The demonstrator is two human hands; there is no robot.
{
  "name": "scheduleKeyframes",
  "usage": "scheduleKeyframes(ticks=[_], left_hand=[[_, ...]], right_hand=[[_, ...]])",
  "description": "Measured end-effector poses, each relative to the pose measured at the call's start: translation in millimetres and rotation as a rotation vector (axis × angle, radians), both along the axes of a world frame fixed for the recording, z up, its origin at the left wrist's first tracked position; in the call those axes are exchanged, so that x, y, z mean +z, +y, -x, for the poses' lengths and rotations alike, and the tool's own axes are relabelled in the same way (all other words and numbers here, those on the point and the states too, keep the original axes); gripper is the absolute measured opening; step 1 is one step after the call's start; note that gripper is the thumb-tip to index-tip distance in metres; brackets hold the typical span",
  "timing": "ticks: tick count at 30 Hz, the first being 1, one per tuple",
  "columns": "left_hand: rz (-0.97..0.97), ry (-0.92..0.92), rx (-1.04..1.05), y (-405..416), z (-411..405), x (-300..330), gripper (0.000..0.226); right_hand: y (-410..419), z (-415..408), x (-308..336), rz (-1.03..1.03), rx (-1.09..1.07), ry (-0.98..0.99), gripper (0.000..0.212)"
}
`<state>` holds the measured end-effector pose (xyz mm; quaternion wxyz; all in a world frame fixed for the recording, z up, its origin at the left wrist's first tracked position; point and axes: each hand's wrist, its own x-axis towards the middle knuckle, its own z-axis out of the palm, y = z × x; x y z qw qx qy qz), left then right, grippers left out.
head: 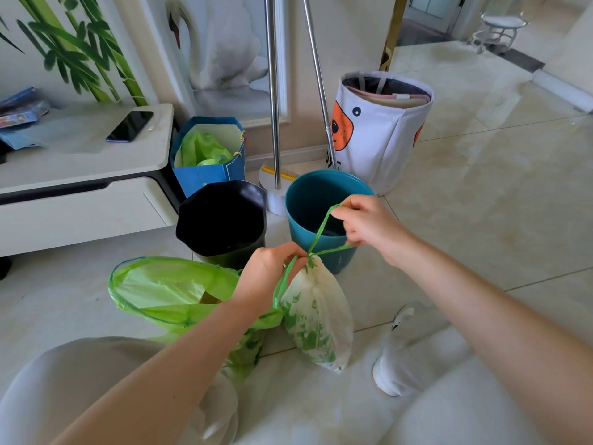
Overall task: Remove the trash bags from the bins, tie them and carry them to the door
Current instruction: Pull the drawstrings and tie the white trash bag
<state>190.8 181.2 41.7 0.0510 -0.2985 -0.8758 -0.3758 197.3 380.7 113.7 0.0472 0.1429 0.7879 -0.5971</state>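
A small white trash bag with green leaf print (316,313) hangs gathered at its neck in front of me. My left hand (268,277) pinches the neck and a green drawstring loop. My right hand (365,226) pulls the other green drawstring loop (322,231) up and to the right, over the teal bin (313,203), which has no bag in it. A larger green trash bag (167,290) lies open on the floor to the left, under my left forearm. The black bin (221,216) stands behind it, with no bag showing at its rim.
A blue paper bag (208,175) holding green plastic stands against the wall. A white fabric basket with a bear face (382,130) and two metal poles (274,91) stand behind the bins. A low white cabinet (86,187) with a phone (130,126) is at left. My knees and white shoe (388,370) are below.
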Motion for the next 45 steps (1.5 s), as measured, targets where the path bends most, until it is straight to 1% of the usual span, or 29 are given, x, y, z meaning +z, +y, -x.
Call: scheduleKeyframes(ticks=[2,5,8,12,14,15,17,18,20,22,25,29,31,34,36,38,39,41,43,45], left_hand=[[-0.051,-0.074,-0.014,0.6,-0.1,4.8,0.01],[-0.141,-0.297,0.05,2.1,0.1,7.5,0.013],[-0.226,-0.481,0.149,5.8,2.1,10.7,0.012],[-0.334,-0.6,0.253,3.5,8.2,16.0,0.011],[-0.359,-0.645,0.328,-1.2,10.1,15.4,0.01],[-0.357,-0.664,0.362,-3.9,10.2,14.0,0.009],[-0.326,-0.693,0.417,-9.9,10.0,9.3,0.009],[-0.31,-0.708,0.441,-12.9,9.4,6.7,0.009],[-0.251,-0.719,0.469,-18.4,8.6,1.4,0.011],[-0.186,-0.724,0.484,-24.2,7.4,-3.3,0.014],[-0.125,-0.782,0.51,-35.5,4.7,-10.1,0.009],[-0.05,-0.853,0.499,-50.8,-1.2,-18.4,0.007],[-0.041,-0.859,0.492,-57.2,-4.5,-20.0,0.005],[-0.015,-0.881,0.475,-67.4,-7.5,-19.9,0.008],[0.023,-0.877,0.468,-75.1,-8.1,-19.5,0.01],[0.042,-0.842,0.488,-83.5,-6.8,-20.2,0.008],[0.047,-0.823,0.503,-87.7,-6.1,-20.1,0.007],[0.048,-0.794,0.532,-95.7,-4.4,-18.8,0.003],[0.044,-0.777,0.559,-104.6,-1.4,-17.9,0.005],[0.05,-0.759,0.593,-116.1,2.1,-16.1,0.008]], right_hand=[[7.4,2.3,2.4,-0.138,-0.049,0.021,0.019],[18.5,4.9,6.4,-0.089,-0.078,0.039,0.022],[30.0,6.7,8.7,-0.052,-0.134,0.053,0.016],[45.3,8.6,3.9,-0.071,-0.185,0.032,0.014],[50.8,9.3,-2.6,-0.065,-0.2,-0.022,0.005],[53.9,9.5,-7.3,-0.048,-0.208,-0.054,0.004],[60.3,9.1,-18.8,-0.04,-0.226,-0.119,0.007],[62.9,7.9,-25.1,-0.087,-0.225,-0.139,0.007],[68.3,5.1,-38.7,-0.265,-0.191,-0.158,0.01],[75.0,3.7,-51.2,-0.412,-0.159,-0.158,0.021],[80.6,2.5,-57.1,-0.526,-0.148,-0.17,0.029],[75.5,1.2,-57.2,-0.622,-0.129,-0.169,0.027],[69.8,1.6,-58.7,-0.663,-0.094,-0.158,0.027],[61.0,2.3,-58.0,-0.732,-0.006,-0.156,0.021],[55.0,1.1,-57.0,-0.865,0.089,-0.182,0.019],[45.0,0.0,-52.9,-1.052,0.14,-0.217,0.012],[39.1,0.5,-51.0,-1.123,0.151,-0.205,0.011],[25.5,4.1,-47.3,-1.171,0.166,-0.108,0.017],[9.1,9.5,-44.2,-1.148,0.194,0.033,0.022],[-8.3,16.0,-43.2,-1.099,0.227,0.124,0.022]])
